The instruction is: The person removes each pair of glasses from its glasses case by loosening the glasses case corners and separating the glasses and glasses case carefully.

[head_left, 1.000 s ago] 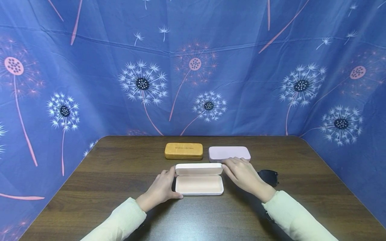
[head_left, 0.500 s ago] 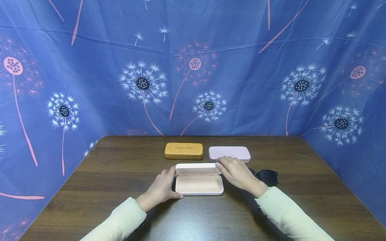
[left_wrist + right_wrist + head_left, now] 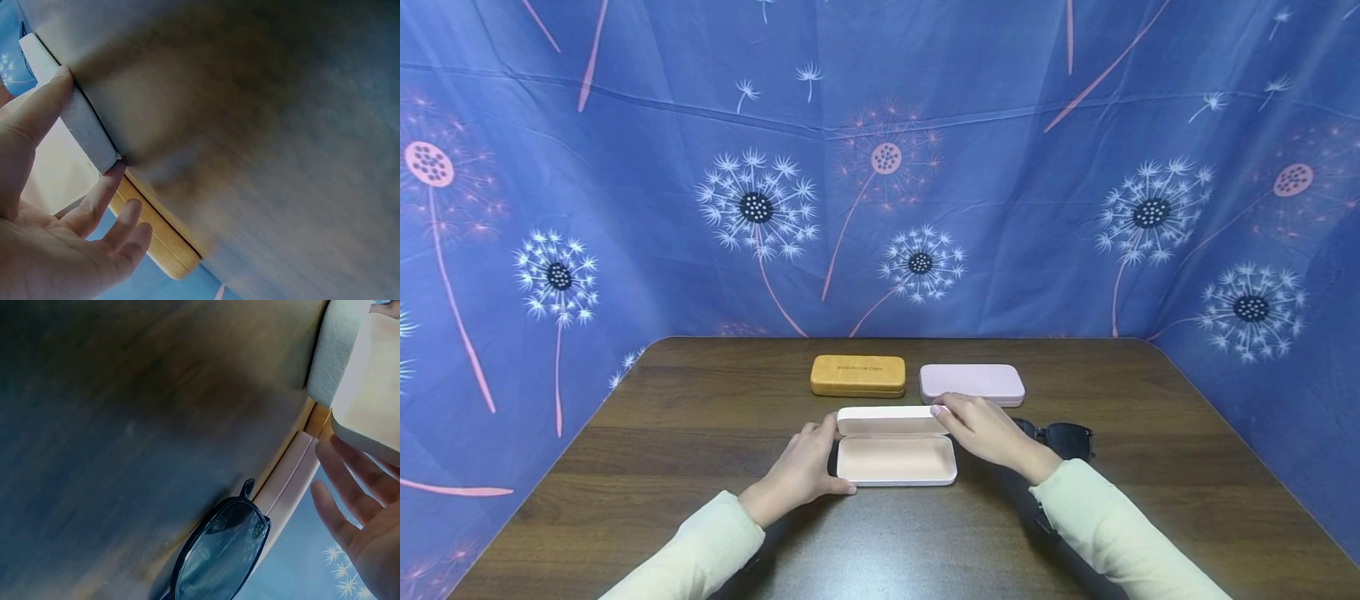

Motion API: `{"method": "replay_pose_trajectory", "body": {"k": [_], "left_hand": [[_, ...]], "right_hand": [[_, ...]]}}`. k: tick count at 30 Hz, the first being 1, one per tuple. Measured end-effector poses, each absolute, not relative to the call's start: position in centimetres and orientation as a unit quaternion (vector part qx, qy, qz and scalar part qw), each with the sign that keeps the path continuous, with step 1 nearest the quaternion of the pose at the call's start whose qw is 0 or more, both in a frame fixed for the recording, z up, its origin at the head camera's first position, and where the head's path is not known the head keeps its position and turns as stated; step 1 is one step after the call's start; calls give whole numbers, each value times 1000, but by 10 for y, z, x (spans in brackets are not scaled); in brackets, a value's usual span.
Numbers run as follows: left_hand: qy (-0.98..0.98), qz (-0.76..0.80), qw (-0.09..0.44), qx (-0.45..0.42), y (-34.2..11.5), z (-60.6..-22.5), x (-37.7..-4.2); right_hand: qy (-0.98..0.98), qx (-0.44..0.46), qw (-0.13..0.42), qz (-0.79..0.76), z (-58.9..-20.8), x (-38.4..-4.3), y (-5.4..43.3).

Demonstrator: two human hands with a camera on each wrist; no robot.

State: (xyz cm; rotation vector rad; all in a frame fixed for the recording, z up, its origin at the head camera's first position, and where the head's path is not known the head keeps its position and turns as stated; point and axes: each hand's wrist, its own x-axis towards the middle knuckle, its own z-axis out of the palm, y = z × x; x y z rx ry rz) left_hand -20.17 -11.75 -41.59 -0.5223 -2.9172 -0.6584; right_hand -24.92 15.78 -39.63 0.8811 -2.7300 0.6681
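A white glasses case (image 3: 897,463) stands on the table with its lid (image 3: 887,421) raised and its pale lining showing. My left hand (image 3: 796,473) grips the left end, thumb at the front and fingers at the back. In the left wrist view the thumb and forefinger of the left hand (image 3: 50,250) span the end of the case. My right hand (image 3: 988,429) holds the lid's right end, with fingers (image 3: 356,487) behind it in the right wrist view. Black sunglasses (image 3: 1067,440) lie beyond the right forearm, partly hidden by it.
Behind the white case sit a closed yellow glasses case (image 3: 857,377) and a closed pale pink one (image 3: 972,383). The brown wooden table (image 3: 700,400) ends at a blue dandelion-print cloth (image 3: 1000,183).
The right hand has shifted left along the raised lid, uncovering more of the sunglasses. The left hand and the white case have stayed in place.
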Motion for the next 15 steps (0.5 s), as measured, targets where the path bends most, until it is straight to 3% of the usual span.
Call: {"method": "replay_pose_trajectory", "body": {"k": [15], "left_hand": [[-959,-217,50,-173,-118,-417,-204]], "right_hand": [[-898,299,-54,318,-392,-256,163]]}}
